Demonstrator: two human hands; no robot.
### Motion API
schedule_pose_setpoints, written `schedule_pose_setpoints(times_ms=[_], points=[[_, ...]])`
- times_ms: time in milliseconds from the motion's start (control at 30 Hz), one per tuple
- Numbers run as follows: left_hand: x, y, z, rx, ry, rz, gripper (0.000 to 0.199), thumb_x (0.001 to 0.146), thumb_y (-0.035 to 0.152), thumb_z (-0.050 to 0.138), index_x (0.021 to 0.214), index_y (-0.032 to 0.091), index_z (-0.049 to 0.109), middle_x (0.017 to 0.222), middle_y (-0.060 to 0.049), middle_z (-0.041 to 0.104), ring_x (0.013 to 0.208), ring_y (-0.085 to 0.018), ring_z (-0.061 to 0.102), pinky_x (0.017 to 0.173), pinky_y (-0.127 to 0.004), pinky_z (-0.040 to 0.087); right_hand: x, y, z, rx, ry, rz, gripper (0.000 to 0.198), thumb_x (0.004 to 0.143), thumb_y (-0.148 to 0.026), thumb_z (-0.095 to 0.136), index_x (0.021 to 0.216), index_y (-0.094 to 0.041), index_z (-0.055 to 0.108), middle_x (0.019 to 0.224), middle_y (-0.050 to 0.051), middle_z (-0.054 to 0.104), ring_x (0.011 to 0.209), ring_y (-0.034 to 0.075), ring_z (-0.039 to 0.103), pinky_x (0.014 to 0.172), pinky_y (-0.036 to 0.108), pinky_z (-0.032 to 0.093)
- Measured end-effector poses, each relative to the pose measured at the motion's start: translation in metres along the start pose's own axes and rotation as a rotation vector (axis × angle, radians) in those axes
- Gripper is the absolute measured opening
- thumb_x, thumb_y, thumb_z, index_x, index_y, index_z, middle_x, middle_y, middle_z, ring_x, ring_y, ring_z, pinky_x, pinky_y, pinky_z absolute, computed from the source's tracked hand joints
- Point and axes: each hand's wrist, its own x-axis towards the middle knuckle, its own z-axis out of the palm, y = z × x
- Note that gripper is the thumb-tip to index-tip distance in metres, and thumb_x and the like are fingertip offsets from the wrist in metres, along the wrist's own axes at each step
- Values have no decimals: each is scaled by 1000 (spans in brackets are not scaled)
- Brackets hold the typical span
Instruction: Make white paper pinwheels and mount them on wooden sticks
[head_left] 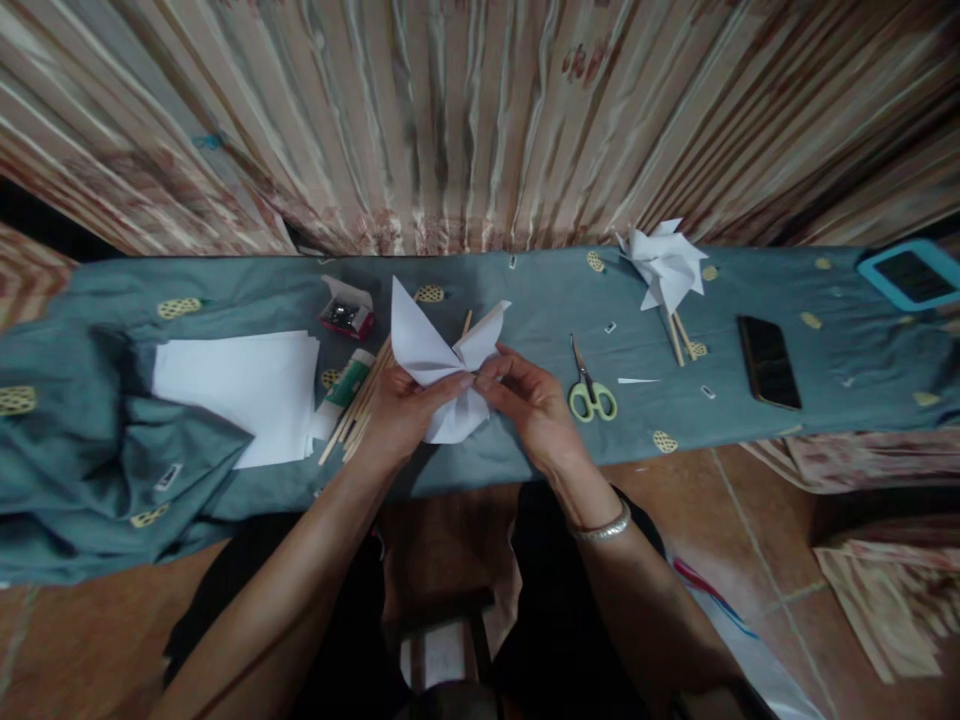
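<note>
A white paper pinwheel (420, 340), partly folded, is held over the middle of the cloth-covered table. My left hand (409, 405) grips it from the left, thumb pressed near its centre. From the right, my right hand (529, 400) pinches the paper at the same centre, finger and thumb together. Two points of the paper stand up, and another part hangs below the thumbs. Whatever lies between the fingertips is too small to make out. Thin wooden sticks (360, 410) lie beside my left hand, partly hidden by it. Scissors (591, 390) with light green handles lie right of my right hand.
A stack of white paper (240, 390) lies at left, near a small open box (348, 308) and a green-and-white tube (346, 385). Finished pinwheels (666, 262) on sticks, a phone (769, 361) and a blue-framed device (909, 274) are at right. A curtain (465, 120) hangs behind.
</note>
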Motion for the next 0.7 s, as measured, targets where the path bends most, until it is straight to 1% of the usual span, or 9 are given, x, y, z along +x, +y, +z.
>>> schedule_pose_setpoints(times_ms=[100,167,233,300,367,467,567,700], points=[[-1,1,0,8,-6,-2,27,55,27,87,75,13,76,76,-4,76,66,-18,68,66,-29,56,-1,1,0,10,18,5,13,72,-35,76,70,-24,67,94,2,70,123,24,53,112,40,32],[-1,2,1,13,-2,-2,27,55,27,87,76,13,77,77,-5,77,67,-18,69,67,-30,56,-1,2,0,40,36,9,14,70,-34,77,73,-24,67,107,3,69,121,23,55,109,39,36],[-1,1,1,5,-2,-1,28,55,26,87,78,14,77,79,-5,77,68,-19,69,68,-30,56,-2,3,0,76,69,24,19,67,-33,80,77,-23,67,122,3,64,114,22,59,102,38,43],[-1,1,1,1,-5,-6,27,55,26,87,78,14,77,79,-5,77,68,-19,69,67,-30,57,-1,3,0,107,110,40,29,62,-32,83,84,-23,66,130,4,61,108,21,61,96,37,47],[-1,0,0,19,-9,-13,27,56,27,86,77,14,77,78,-4,77,68,-19,69,67,-30,57,0,4,-1,140,127,63,42,59,-30,85,95,-24,65,126,5,63,104,21,63,93,37,49],[-1,1,0,75,-10,-19,26,56,29,85,75,13,76,76,-4,77,68,-20,69,67,-30,57,2,3,-4,192,91,105,54,58,-29,87,107,-24,63,113,5,69,100,21,64,90,37,51],[-3,3,1,116,-12,-35,29,55,30,85,76,13,76,77,-4,77,70,-21,70,68,-32,57,2,1,-7,219,44,146,55,57,-29,88,106,-24,63,107,4,71,91,20,67,83,36,54],[-4,4,2,87,-23,-27,29,54,30,85,76,13,75,76,-4,76,68,-20,69,66,-31,56,1,-4,-10,215,17,204,58,58,-29,88,109,-24,62,92,0,74,74,18,67,72,34,55]])
